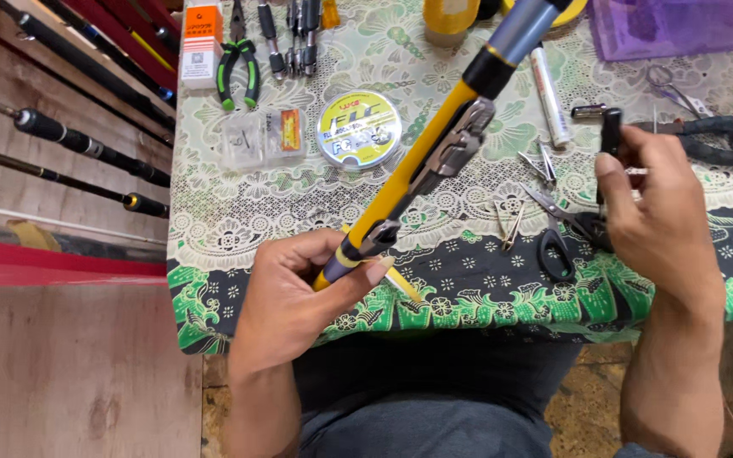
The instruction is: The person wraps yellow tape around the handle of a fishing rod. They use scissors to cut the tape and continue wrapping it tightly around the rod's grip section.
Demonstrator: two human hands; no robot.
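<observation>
Dark fishing rods lie slantwise at the far left, on wooden boards beside the surface, which is covered by a green and white patterned cloth. On the cloth's left part sit green-handled pliers, an orange and white box, two small clear packets and a round spool of line.

Nearer the body, the left hand grips the lower end of a yellow rod handle. Its fingers are curled around the butt and the thumb presses across the front, so the hold is closed on the handle. The handle's long axis runs from that hand up and to the right, passing a grey metal reel seat and a black band before a grey section leaves the picture at the top edge. The handle is held above the cloth, not resting on it.

To the right of it lie a white tube, small clippers and black-handled scissors. The right hand is raised well apart from the handle, level with its middle, and its fingers pinch a small dark upright piece; what this piece is cannot be made out. The left hand is plainly the one on the handle. Behind the right hand a dark padded grip is partly hidden, and a purple bag is cut off at the top right.
</observation>
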